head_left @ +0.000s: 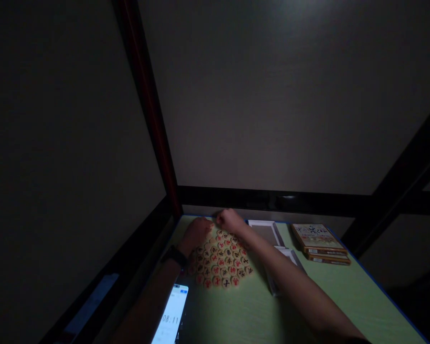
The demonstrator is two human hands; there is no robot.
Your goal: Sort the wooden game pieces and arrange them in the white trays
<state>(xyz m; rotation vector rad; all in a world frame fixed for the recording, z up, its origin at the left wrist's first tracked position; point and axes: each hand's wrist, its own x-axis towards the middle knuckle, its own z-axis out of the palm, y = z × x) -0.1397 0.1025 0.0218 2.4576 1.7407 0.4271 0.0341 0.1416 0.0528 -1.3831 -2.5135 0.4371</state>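
Observation:
Round wooden Chinese chess pieces (221,262) with red and black characters lie packed together on the green table. My left hand (199,229), with a dark band at its wrist, reaches to the far left edge of this group. Its fingers are bent and drawn together beside the outermost pieces. Close by on the right, my right hand (230,220) is curled at the far edge, knuckles up. Dim light and the hands themselves hide what either set of fingertips holds, if anything.
A lit phone (172,313) showing timer digits lies by my left forearm. Two shallow white trays (266,223) (296,260) are partly behind my right forearm. Stacked flat boxes (318,237) lie on the table (361,286) at right. Walls (265,119) border the far and left sides.

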